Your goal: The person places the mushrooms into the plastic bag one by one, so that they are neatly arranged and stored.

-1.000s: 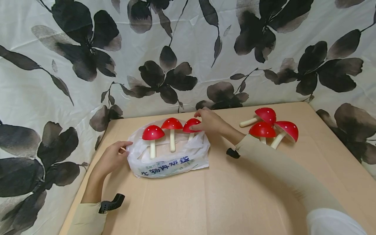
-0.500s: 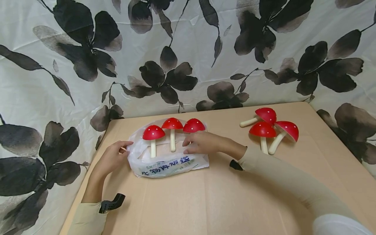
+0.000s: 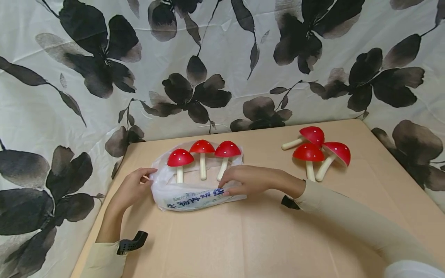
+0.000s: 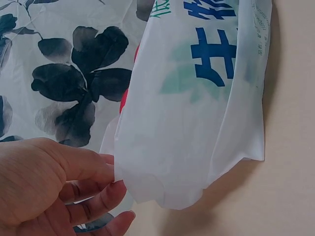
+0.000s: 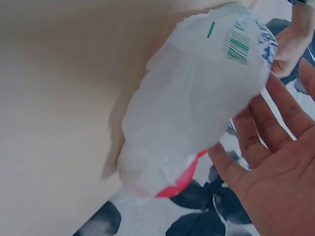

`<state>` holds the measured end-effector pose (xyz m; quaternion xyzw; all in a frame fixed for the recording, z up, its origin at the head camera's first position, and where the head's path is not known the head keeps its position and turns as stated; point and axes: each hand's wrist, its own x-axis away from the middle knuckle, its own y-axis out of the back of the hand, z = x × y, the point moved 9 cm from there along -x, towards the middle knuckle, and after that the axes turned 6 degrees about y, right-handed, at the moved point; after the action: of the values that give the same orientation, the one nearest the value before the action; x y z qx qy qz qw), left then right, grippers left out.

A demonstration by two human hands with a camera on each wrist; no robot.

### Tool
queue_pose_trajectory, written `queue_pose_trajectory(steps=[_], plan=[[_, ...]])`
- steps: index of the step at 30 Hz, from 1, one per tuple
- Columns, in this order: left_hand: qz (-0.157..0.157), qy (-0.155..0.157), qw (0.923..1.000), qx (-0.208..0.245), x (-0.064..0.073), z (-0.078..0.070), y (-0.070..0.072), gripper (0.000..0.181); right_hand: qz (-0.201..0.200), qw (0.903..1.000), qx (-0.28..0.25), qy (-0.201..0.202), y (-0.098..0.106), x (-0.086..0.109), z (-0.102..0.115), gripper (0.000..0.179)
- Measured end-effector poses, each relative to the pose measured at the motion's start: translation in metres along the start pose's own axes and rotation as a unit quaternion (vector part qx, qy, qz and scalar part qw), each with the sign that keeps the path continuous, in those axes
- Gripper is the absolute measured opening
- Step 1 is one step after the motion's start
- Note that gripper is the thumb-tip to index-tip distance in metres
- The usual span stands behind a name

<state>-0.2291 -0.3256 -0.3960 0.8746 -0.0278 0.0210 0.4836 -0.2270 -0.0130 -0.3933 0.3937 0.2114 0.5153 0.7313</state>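
A white plastic bag (image 3: pixel 205 199) with blue printing lies with its mouth spread on the table. Three toy mushrooms with red, white-dotted caps lie in its opening: a left one (image 3: pixel 180 158), a middle one (image 3: pixel 202 146) and a right one (image 3: pixel 227 150). My left hand (image 3: pixel 133 185) pinches the bag's left edge between thumb and fingers, as the left wrist view shows near the bag's corner (image 4: pixel 162 182). My right hand (image 3: pixel 252 179) is at the bag's front right rim. Its fingers (image 5: pixel 261 130) are extended along the rim in the right wrist view, thumb apart.
Three more toy mushrooms lie grouped at the table's back right: one on its side (image 3: pixel 312 135), one in front (image 3: pixel 308 153) and one leaning right (image 3: pixel 338 152). A floral cloth (image 3: pixel 215 50) hangs behind the wooden table (image 3: pixel 208 247).
My right hand has let go of the rightmost mushroom's cap and come forward to the bag's front rim. That mushroom now lies fully visible in the opening. My left hand stays put.
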Motion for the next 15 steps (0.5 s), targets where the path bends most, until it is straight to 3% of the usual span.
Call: queue_pose_trajectory(steps=[15], plan=[[0.000, 0.011, 0.9999, 0.007, -0.001, -0.001, -0.002, 0.039, -0.081, 0.9936, -0.072, -0.032, 0.023, 0.071, -0.024, 0.037]])
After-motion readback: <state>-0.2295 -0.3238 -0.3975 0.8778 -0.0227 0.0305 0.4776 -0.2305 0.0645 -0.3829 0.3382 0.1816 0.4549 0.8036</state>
